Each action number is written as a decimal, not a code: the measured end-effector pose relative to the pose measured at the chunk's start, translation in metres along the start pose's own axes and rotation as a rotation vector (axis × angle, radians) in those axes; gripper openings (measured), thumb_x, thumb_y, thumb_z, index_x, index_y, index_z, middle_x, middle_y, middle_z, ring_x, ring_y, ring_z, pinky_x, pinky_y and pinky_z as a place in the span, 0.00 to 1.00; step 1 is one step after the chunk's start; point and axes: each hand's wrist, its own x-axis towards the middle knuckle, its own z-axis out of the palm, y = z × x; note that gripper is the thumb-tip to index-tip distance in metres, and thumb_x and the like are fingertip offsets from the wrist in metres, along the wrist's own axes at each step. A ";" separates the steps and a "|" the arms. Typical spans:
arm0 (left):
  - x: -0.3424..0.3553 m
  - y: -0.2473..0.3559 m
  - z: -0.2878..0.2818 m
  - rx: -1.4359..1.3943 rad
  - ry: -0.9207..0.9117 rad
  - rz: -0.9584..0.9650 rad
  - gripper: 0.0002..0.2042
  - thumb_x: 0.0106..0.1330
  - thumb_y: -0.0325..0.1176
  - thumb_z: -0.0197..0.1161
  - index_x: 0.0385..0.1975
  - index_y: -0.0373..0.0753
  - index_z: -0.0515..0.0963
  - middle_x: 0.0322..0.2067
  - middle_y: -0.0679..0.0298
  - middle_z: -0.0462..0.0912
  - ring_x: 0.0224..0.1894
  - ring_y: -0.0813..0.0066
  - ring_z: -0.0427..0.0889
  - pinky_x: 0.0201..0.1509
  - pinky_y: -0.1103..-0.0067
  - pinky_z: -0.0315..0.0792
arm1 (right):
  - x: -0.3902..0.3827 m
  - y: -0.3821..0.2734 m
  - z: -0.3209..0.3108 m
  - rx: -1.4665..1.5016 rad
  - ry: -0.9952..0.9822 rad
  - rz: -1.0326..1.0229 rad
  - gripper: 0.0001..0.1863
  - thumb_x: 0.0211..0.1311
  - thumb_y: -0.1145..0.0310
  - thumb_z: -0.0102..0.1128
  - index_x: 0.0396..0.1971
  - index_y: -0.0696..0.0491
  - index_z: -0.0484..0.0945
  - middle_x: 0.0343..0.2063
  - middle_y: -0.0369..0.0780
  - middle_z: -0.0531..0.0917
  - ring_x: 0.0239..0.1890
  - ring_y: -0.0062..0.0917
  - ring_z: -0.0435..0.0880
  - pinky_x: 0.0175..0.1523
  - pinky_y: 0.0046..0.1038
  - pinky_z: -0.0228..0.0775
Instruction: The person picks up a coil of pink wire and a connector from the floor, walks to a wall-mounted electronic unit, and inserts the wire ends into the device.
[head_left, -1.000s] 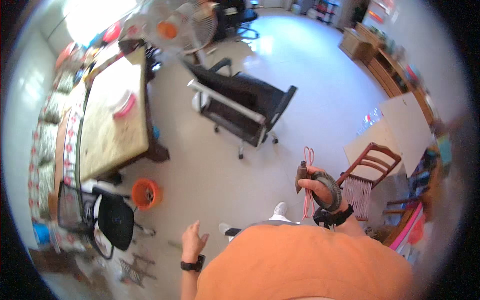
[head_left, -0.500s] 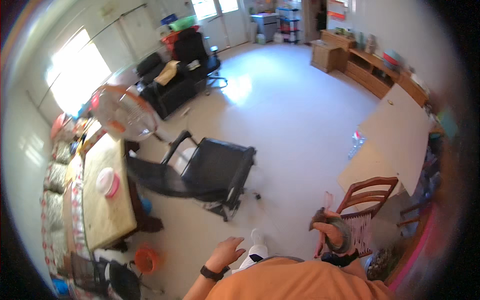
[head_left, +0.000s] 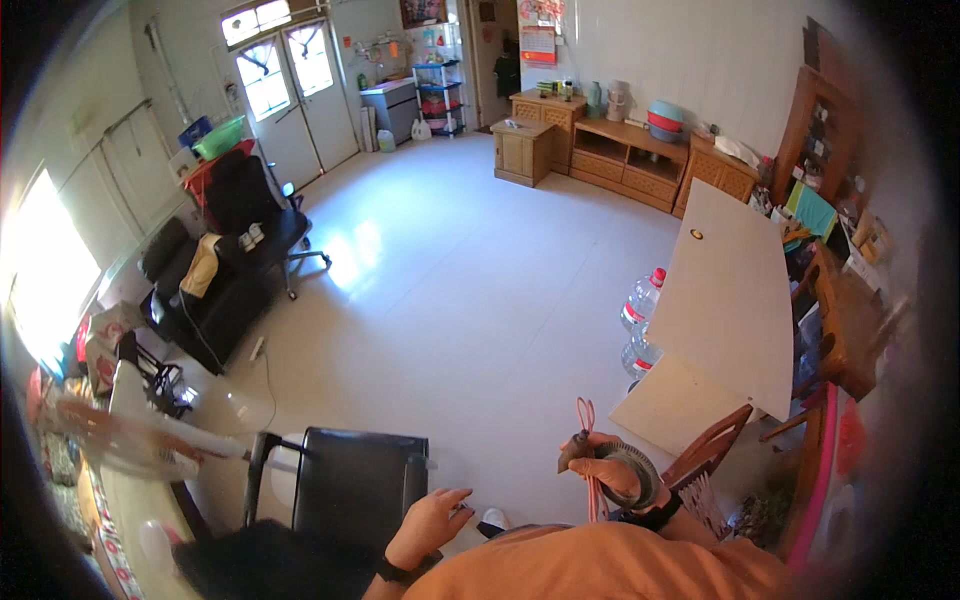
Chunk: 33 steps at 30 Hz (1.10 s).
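My right hand [head_left: 603, 472] is closed around a dark grey round thing with a ridged rim [head_left: 643, 468]; its exact kind is unclear. A brown piece shows at my fingers, and a thin pink cord [head_left: 584, 408] loops up from the grip and hangs below it. My left hand [head_left: 428, 527] is empty, its fingers loosely stretched out and slightly bent. It hovers beside the black office chair [head_left: 362, 478], seemingly apart from it. Both wrists carry dark bands.
Large clear bottles [head_left: 640, 352] stand by a leaning pale board [head_left: 722, 290] on the right. A wooden chair [head_left: 712, 445] is close to my right hand. A fan [head_left: 120, 435] and black armchair [head_left: 215, 305] stand left. Wooden cabinets [head_left: 625, 160] line the far wall.
My view has swung left-to-right and forward, so the office chair sits lower and nearer. The round thing stays in my right hand, which appears farther left in view. My left hand remains empty.
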 end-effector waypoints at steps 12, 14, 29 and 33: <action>0.306 0.075 -0.055 -0.140 -0.126 0.495 0.28 0.54 0.34 0.63 0.55 0.38 0.62 0.40 0.52 0.72 0.38 0.63 0.76 0.38 0.73 0.72 | 0.195 -0.065 -0.076 -0.005 -0.046 -0.166 0.12 0.54 0.73 0.56 0.37 0.62 0.74 0.33 0.38 0.78 0.37 0.20 0.74 0.45 0.24 0.65; 0.352 0.088 -0.063 -0.161 -0.107 0.491 0.28 0.52 0.34 0.66 0.53 0.38 0.65 0.36 0.54 0.71 0.36 0.63 0.76 0.37 0.74 0.72 | 0.241 -0.076 -0.102 0.066 -0.142 -0.285 0.11 0.55 0.74 0.55 0.37 0.62 0.72 0.34 0.39 0.78 0.38 0.20 0.74 0.45 0.24 0.66; 0.620 0.016 -0.164 -1.012 0.018 -0.054 0.07 0.65 0.30 0.46 0.37 0.32 0.65 0.24 0.61 0.74 0.23 0.78 0.73 0.25 0.82 0.71 | 0.525 -0.218 -0.175 -0.079 -0.239 -0.055 0.18 0.58 0.68 0.47 0.48 0.59 0.71 0.32 0.38 0.76 0.35 0.19 0.72 0.43 0.21 0.65; 0.697 0.001 -0.200 -1.005 -0.104 -0.138 0.06 0.63 0.30 0.49 0.31 0.34 0.67 0.20 0.64 0.72 0.16 0.79 0.71 0.19 0.85 0.65 | 0.597 -0.242 -0.198 -0.044 -0.058 -0.155 0.22 0.58 0.66 0.48 0.52 0.58 0.67 0.36 0.40 0.76 0.38 0.21 0.72 0.46 0.22 0.64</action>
